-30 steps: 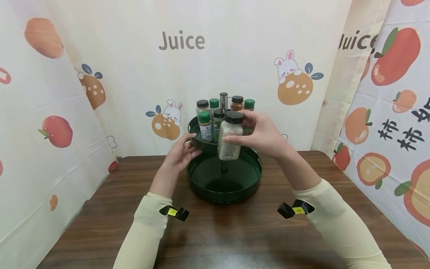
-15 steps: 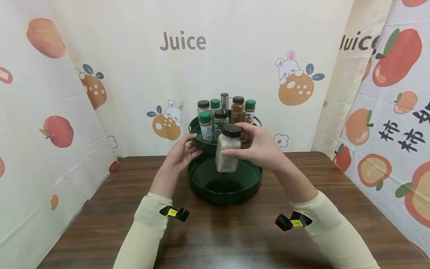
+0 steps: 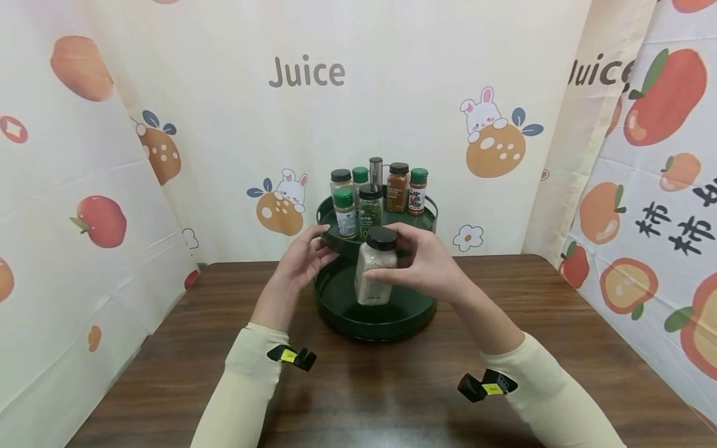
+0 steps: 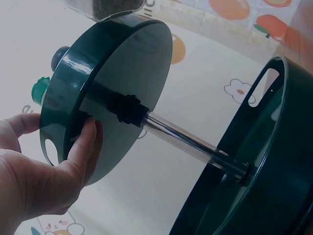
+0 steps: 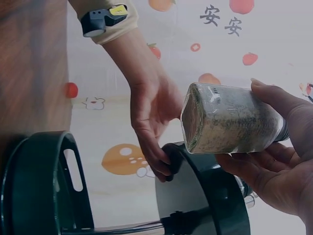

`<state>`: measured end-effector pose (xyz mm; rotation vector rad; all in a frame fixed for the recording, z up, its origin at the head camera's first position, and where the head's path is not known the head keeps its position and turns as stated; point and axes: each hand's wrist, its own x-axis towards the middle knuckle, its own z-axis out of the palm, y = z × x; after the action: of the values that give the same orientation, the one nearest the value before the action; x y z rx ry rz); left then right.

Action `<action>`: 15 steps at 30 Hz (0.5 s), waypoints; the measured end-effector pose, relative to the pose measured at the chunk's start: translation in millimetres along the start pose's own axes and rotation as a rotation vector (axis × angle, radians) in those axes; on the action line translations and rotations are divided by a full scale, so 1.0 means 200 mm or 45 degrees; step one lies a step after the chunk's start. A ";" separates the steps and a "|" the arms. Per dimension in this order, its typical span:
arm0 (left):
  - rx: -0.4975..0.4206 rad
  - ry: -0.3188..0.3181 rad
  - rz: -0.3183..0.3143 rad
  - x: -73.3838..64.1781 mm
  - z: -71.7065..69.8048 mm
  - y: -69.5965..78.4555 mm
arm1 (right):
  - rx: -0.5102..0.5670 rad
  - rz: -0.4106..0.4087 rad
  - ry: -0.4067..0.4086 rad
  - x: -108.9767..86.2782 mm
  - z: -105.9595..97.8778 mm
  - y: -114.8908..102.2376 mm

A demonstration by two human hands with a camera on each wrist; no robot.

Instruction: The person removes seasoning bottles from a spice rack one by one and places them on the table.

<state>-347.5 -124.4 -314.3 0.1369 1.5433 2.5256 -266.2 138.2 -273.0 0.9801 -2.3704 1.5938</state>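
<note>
In the head view my right hand (image 3: 428, 264) grips a clear seasoning jar (image 3: 376, 267) with a black lid and pale speckled contents. The jar is upright, in front of the gap between the two tiers of a dark green rack. My left hand (image 3: 299, 258) holds the left rim of the upper tray (image 3: 347, 246); in the left wrist view its fingers curl under the tray (image 4: 73, 73) and the thumb lies outside. Below is the lower tray (image 3: 375, 330), joined by a metal post (image 4: 190, 142). The right wrist view shows the jar's base (image 5: 193, 120) apart from the rack.
Several seasoning bottles stand on the upper tray, among them a green-capped bottle (image 3: 345, 214), a black-capped green-labelled jar (image 3: 370, 208), a brown jar (image 3: 398, 190) and a red-labelled bottle (image 3: 417, 193). The rack stands on a wooden table (image 3: 358, 392) before a printed curtain (image 3: 392, 118).
My right hand has brought the jar down from in front of the upper tray to the height of the gap, slightly leftward. My left hand keeps its hold on the upper tray.
</note>
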 end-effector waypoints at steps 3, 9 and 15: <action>0.002 -0.002 0.000 0.00 0.00 0.00 | 0.018 -0.003 -0.002 -0.01 0.01 0.02; 0.003 -0.002 0.001 0.00 0.00 0.00 | 0.046 0.024 -0.012 -0.02 0.04 0.05; -0.004 -0.006 0.001 0.00 0.00 0.00 | 0.025 0.039 -0.019 -0.03 0.06 0.07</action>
<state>-348.0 -123.5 -314.2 0.1437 1.5382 2.5262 -265.7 133.6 -292.1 0.9678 -2.3955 1.6291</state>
